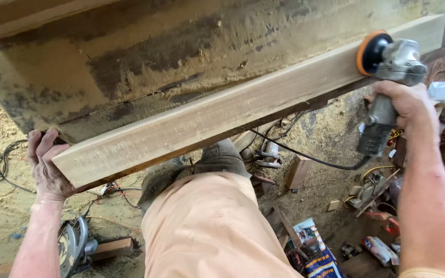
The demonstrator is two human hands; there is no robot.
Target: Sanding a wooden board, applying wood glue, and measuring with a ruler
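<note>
Plank (233, 110) running lower left to upper right; left hand (47, 167) clamped on near end, right hand (405, 105) gripping sander (387, 62) at far end.

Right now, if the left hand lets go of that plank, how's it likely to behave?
The plank looks stiff: it runs long and straight with no sag. Probably heavy for one hand, being thick. It might tip or slide, since the left hand grips one end and the sander presses the other.

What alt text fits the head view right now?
The right hand holds an angle grinder against the far end of a long wooden board, while the left hand grips the near end. Below are sawdust, cables and a circular saw.
</note>
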